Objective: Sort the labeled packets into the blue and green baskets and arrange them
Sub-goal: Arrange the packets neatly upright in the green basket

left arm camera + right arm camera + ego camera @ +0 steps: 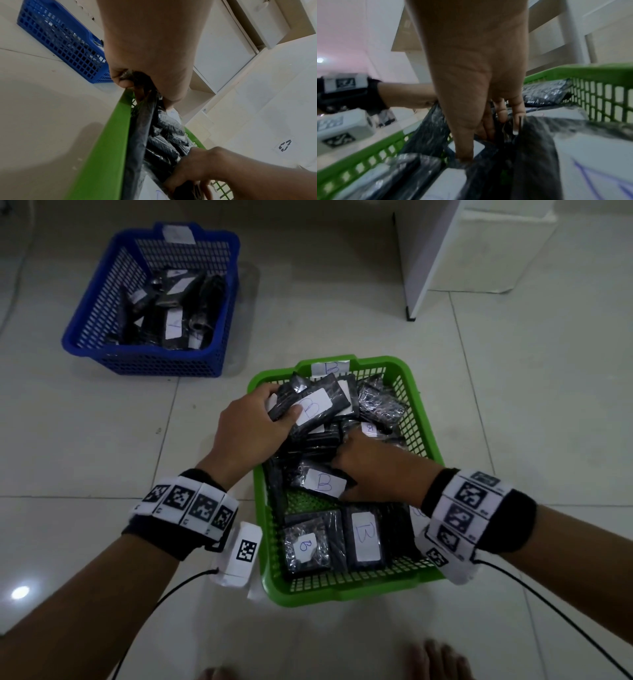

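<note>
baskets number two, both on the tiled floor [513,405]: a blue basket [219,313] far left and a green basket [423,419] just ahead of the person, well apart. both hands are inside the green one. left hand [253,422] has its grip curled round a black packet [322,405] with a white label marked b, lifted at the basket's far left corner; the left wrist view shows fingers [123,81] clamped on dark plastic by the green rim [106,142]. right hand [373,470] reaches into the middle of the pile, fingers [501,112] pushed down among packets; whether its grip holds one cannot be told. at least five b labels show in the green basket, but the packets overlap too much to count. the blue basket's packets are a dark, blurred heap, labels unreadable. two bare feet [442,659] are cut off at the bottom edge.
</note>
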Motion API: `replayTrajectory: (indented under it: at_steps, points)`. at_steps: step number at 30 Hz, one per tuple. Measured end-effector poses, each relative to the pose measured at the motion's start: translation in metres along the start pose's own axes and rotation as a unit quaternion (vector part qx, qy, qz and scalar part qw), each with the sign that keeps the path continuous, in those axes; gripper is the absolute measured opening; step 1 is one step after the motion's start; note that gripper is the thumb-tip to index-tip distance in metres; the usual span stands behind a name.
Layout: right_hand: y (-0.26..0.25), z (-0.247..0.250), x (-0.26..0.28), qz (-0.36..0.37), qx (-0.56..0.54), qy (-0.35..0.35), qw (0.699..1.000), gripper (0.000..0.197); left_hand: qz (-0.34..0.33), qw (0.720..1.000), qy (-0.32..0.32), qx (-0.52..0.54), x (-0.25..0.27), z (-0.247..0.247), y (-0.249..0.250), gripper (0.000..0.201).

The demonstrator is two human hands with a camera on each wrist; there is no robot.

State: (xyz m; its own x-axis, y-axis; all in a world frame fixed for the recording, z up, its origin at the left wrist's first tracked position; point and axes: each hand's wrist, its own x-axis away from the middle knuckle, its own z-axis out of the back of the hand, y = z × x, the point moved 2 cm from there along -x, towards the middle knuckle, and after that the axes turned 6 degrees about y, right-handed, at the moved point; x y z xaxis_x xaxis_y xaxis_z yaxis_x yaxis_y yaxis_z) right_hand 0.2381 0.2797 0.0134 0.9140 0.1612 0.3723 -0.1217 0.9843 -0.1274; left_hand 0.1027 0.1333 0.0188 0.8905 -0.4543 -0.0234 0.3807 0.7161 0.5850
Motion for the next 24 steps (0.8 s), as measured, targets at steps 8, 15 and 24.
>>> replayTrajectory:
  at_steps: [8, 15, 24]
  points:
    - [-0.007, -0.008, -0.005, -0.007, 0.021, -0.025, 0.999, 0.057, -0.004, 1.000, -0.024, 0.018, -0.001, 0.003, -0.003, 0.048]
    - [0.012, 0.028, 0.005, -0.041, -0.106, 0.177, 0.978, 0.006, -0.014, 0.997, -0.050, 0.049, -0.004, 0.010, -0.003, 0.051]
    - [0.018, 0.047, 0.004, -0.026, -0.074, 0.280, 0.957, 0.068, -0.015, 0.971, -0.149, 0.189, -0.002, 0.027, 0.017, 0.044]
